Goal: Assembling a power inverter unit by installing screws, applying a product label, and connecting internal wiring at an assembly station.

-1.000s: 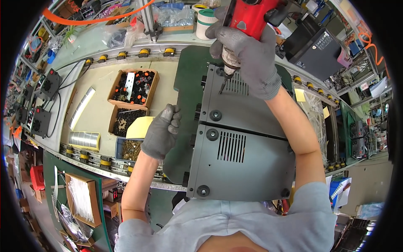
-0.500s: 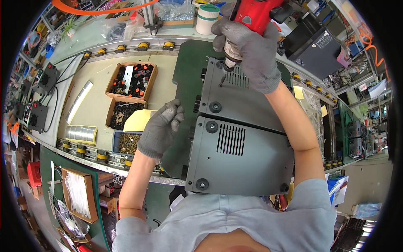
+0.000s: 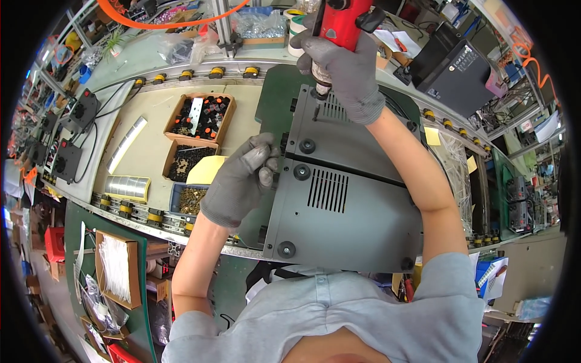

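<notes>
Two dark grey metal casings with vent slots and round black feet lie side by side, a near casing (image 3: 369,227) and a far casing (image 3: 363,157). They rest on a green board (image 3: 275,94). My gloved right hand (image 3: 353,75) is wrapped round a red power screwdriver (image 3: 342,27), its bit pointing down over the far casing beside the vent slots. Whether the bit touches the casing I cannot tell. By the left edge of the casings is my gloved left hand (image 3: 239,181), its fingers curled with the fingertips together. Anything pinched there is too small or hidden to make out.
Left of the board stand a cardboard box (image 3: 225,124) of black and orange parts, another of small black screws (image 3: 184,160), and a blue bin (image 3: 175,202) of brass-coloured screws. Yellow paper (image 3: 207,169) overlaps these. Roller rails (image 3: 251,72) run along both sides. An orange hose (image 3: 175,26) hangs overhead.
My left hand has moved right, closer to the casings' left edge, fingers still curled. My right hand and the screwdriver have shifted slightly left over the far casing. The whole view has shifted a little.
</notes>
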`<state>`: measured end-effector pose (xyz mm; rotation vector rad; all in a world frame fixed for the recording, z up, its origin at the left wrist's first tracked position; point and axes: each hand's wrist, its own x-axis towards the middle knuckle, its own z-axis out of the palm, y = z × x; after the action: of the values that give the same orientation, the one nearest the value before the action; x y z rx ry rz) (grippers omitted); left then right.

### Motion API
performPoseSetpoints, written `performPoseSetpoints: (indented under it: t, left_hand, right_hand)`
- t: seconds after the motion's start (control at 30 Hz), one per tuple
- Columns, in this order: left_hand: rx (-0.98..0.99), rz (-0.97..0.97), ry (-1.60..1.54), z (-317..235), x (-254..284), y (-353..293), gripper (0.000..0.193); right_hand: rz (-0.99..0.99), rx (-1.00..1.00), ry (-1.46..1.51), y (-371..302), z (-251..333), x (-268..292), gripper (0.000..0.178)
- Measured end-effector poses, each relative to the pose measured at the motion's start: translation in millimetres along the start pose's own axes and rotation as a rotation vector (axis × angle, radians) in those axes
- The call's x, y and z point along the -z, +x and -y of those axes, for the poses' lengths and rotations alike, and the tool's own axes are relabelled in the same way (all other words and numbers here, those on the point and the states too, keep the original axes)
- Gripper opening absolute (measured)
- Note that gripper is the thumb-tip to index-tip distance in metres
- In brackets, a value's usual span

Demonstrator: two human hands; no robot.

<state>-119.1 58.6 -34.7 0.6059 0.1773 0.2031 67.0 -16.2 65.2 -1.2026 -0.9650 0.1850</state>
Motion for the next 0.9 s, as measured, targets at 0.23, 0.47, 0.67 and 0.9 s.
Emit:
performPoseSetpoints:
  t: [0.23,0.47,0.67,0.9]
  left_hand:
    - [0.1,0.109,-0.087,11.7,-29.5,6.5,0.027]
    - [0.19,0.198,0.102,29.1,-72.3,5.8,0.033]
    - [0.27,0.245,0.155,46.6,-93.1,8.8,0.034]
    - [0.289,0.277,0.186,55.7,-102.1,14.3,0.033]
  right_hand:
    - [-0.032,-0.015,0.13,-2.3,15.3,33.7,0.02]
    - [0.155,0.419,0.524,-47.8,113.7,67.2,0.042]
    - [-0.06,0.439,0.381,-84.1,121.8,81.3,0.048]
    - [0.037,0.408,0.49,-90.6,122.9,104.0,0.046]
